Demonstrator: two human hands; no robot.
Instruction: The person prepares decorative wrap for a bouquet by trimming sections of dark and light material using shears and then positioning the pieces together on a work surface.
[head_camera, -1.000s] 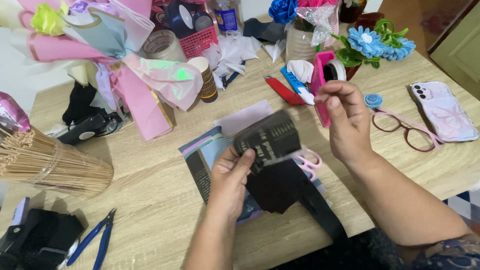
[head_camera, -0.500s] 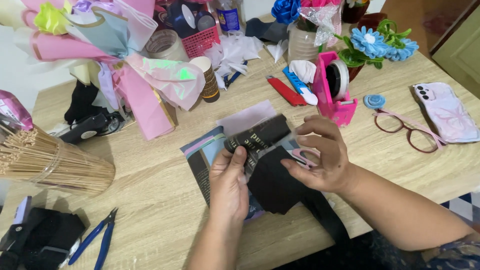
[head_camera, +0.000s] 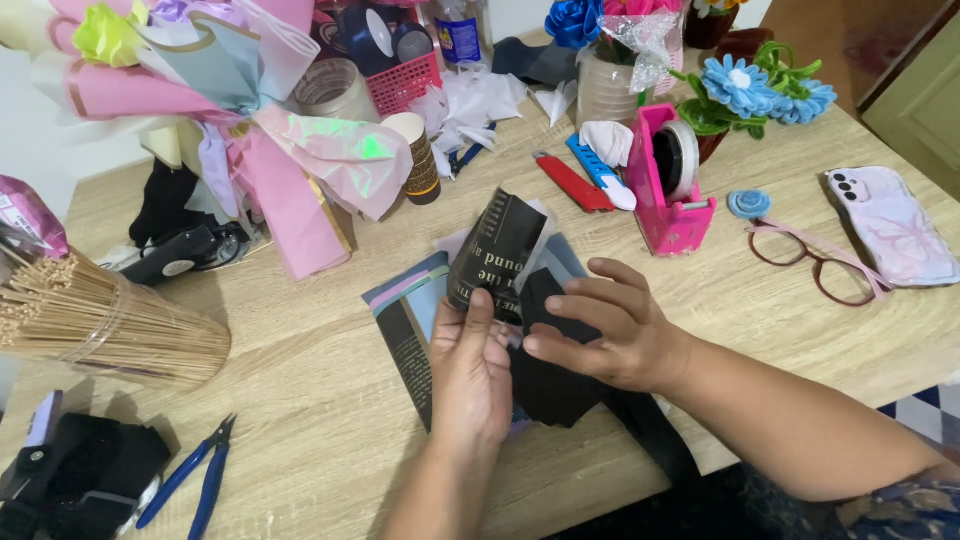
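Head view: we see both hands mid-table, over a stack of dark papers (head_camera: 415, 340) lying on the table (head_camera: 300, 400). Left hand (head_camera: 470, 375) pinches a black printed sheet (head_camera: 497, 250) btwn thumb and fingers, holding it upright and tilted, just above the hand. Right hand (head_camera: 610, 335) is curled narrow, fingertips touching a black sheet (head_camera: 545, 370) just right of the left hand; whether it grips or only presses, we can't tell. The printed sheet sits up-left of the right hand, apart from it.

Around: pink tape dispenser (head_camera: 670, 190) behind the right hand, glasses (head_camera: 810, 260) and phone (head_camera: 890, 225) to the right. Skewer bundle (head_camera: 100, 325) at far left, blue pliers (head_camera: 195, 480) bottom left, pink wrapped bouquet (head_camera: 240, 110) top left, well apart from the hands.
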